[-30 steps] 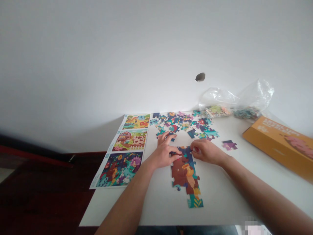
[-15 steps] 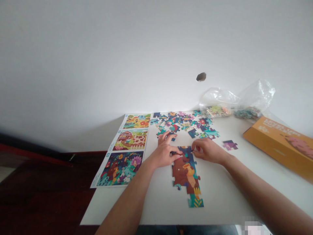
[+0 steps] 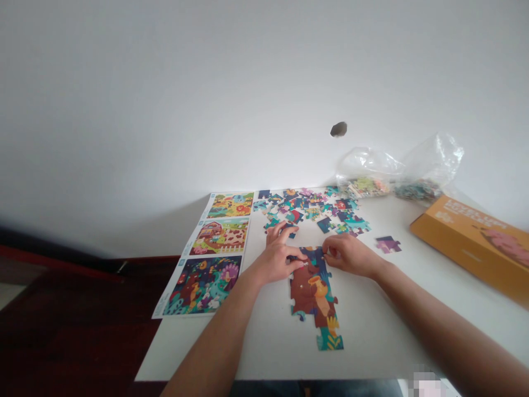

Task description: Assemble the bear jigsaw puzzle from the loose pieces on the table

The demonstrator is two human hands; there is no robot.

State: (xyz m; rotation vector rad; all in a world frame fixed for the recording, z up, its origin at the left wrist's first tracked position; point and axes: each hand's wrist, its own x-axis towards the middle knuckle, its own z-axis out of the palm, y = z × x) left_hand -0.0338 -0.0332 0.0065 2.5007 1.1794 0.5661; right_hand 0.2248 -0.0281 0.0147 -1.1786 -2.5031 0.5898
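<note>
A partly joined jigsaw puzzle (image 3: 303,292) lies flat on the white table, showing a brown bear with an orange honey pot. My left hand (image 3: 276,260) rests at its upper left, thumb pressed on the bear and the other fingers spread apart. At the upper right corner, my right hand (image 3: 347,255) is closed, fingertips pinching the edge of a dark blue puzzle piece (image 3: 318,255). The fingers partly cover that corner. Just beyond my left fingers lies a loose dark piece (image 3: 291,230).
Several loose puzzle pieces (image 3: 311,202) are scattered along the wall. A picture sheet (image 3: 187,251) lies left, a purple piece (image 3: 388,244) right. Clear bags of pieces (image 3: 366,184) stand at the back, near an orange box (image 3: 467,248). The table's front edge (image 3: 264,379) is close.
Both hands stay nearly in place at the top of the joined puzzle. The right fingertips have shifted very slightly left; the camera view has moved a little.
</note>
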